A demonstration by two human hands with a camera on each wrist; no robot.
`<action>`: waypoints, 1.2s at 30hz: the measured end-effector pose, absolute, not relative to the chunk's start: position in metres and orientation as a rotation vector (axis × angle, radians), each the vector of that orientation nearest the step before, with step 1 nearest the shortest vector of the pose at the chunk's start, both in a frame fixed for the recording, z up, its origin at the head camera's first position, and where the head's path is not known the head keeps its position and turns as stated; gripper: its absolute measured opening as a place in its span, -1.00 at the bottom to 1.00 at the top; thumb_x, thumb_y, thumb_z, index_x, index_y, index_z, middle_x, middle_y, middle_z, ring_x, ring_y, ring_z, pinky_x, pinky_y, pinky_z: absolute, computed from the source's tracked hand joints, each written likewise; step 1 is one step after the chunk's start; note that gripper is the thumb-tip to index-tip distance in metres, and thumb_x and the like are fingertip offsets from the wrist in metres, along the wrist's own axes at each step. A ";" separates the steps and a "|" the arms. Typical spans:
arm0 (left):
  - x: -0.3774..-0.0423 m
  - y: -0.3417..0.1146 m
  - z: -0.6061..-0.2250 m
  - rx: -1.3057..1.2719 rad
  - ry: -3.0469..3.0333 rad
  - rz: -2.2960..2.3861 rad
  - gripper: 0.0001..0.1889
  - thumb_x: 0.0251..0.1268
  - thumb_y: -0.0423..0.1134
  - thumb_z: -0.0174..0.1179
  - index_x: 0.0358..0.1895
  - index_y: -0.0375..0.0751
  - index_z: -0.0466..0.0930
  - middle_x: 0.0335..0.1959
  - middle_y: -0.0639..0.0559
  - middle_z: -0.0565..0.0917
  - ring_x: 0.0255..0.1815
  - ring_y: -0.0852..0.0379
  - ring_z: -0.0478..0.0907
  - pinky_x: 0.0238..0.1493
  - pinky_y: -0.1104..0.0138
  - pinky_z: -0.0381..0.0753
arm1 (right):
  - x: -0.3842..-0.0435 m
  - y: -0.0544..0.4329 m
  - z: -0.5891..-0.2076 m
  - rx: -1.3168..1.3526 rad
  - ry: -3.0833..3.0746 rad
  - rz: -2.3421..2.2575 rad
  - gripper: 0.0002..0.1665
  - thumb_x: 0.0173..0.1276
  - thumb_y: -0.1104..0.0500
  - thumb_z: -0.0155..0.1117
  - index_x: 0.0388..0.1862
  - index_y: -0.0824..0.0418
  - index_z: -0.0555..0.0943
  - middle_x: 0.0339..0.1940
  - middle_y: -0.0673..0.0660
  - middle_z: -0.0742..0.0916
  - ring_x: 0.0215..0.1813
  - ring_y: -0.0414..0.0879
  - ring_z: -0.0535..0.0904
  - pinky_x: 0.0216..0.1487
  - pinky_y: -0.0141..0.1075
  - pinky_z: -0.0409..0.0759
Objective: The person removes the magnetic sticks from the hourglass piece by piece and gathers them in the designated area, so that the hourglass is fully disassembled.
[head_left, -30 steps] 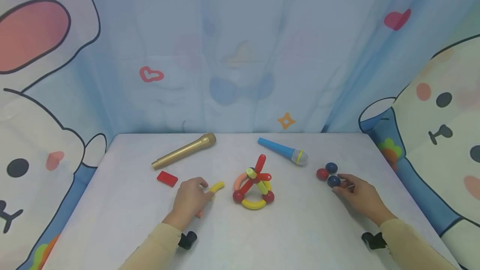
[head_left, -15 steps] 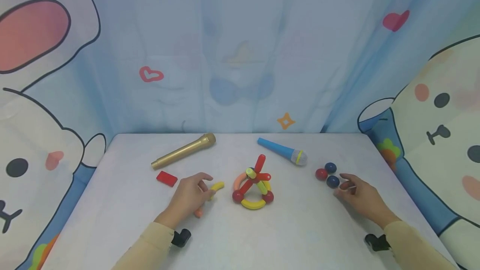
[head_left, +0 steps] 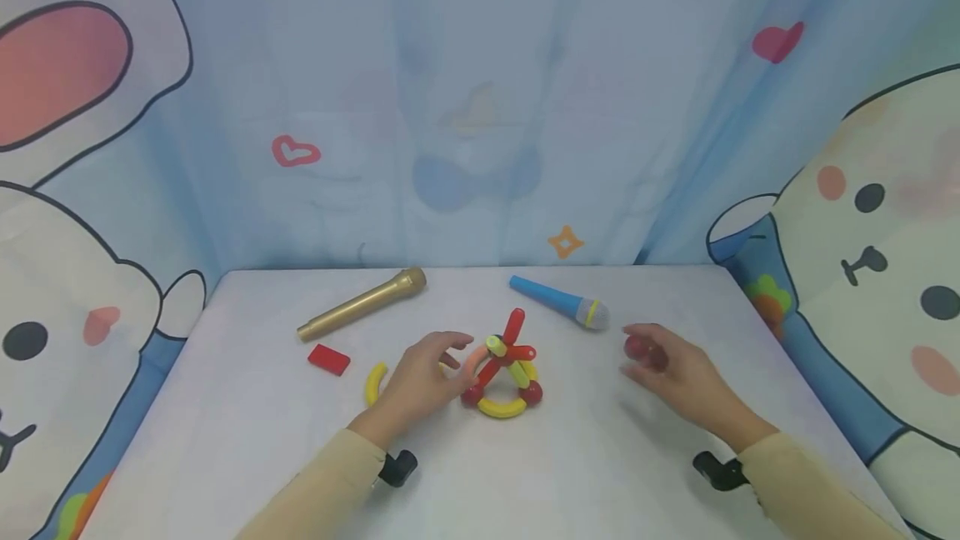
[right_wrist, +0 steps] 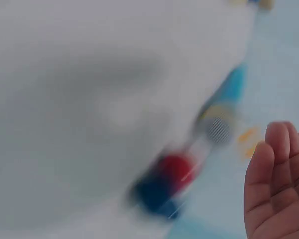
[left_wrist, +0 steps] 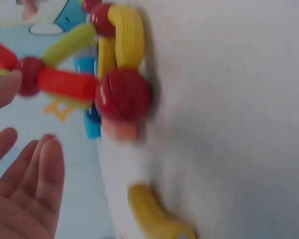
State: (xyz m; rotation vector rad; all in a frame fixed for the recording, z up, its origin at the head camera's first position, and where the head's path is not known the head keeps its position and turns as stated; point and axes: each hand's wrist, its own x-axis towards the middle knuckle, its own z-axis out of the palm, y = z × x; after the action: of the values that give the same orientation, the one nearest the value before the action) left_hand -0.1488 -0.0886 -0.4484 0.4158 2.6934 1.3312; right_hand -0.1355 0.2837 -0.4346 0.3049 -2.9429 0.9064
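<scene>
In the head view, a toy built from coloured rods and balls (head_left: 503, 408) stands mid-table. My left hand (head_left: 420, 382) is at its left side with fingers extended, thumb overlapping the build. The left wrist view shows the thumb by a red ball (left_wrist: 30, 76) and the palm with nothing in it. A curved yellow rod (head_left: 373, 383) lies left of this hand. My right hand (head_left: 690, 377) reaches over the loose balls, fingers straight and apart. A red ball (right_wrist: 178, 172) and a dark blue ball (right_wrist: 153, 193) lie on the table, away from the fingers in the right wrist view.
A gold microphone (head_left: 363, 305) lies at the back left, a blue microphone (head_left: 551, 298) at the back right. Near the left hand lies a flat red piece (head_left: 328, 359). A printed curtain (head_left: 472, 107) hangs behind the white table (head_left: 570, 473).
My left hand has moved right to the build, uncovering the yellow rod on its left. The right hand has shifted left and farther back, over the balls, hiding the blue ones in the head view.
</scene>
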 end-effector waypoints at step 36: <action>-0.162 -0.047 -0.458 0.488 2.500 1.707 -0.50 0.23 -0.18 0.43 0.24 0.15 0.55 0.00 0.23 0.68 -0.17 0.10 0.58 -0.22 0.29 0.66 | -0.139 0.159 -0.433 0.709 -2.662 1.022 -0.54 0.17 0.27 0.55 0.04 0.05 0.62 -0.08 -0.14 0.67 -0.07 -0.24 0.63 -0.16 -0.38 0.67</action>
State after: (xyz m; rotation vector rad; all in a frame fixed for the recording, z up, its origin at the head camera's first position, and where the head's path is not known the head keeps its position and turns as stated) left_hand -0.1615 -0.0469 -0.4576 0.4876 2.4996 1.7075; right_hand -0.1390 0.1595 -0.4330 0.7094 -2.6617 1.0218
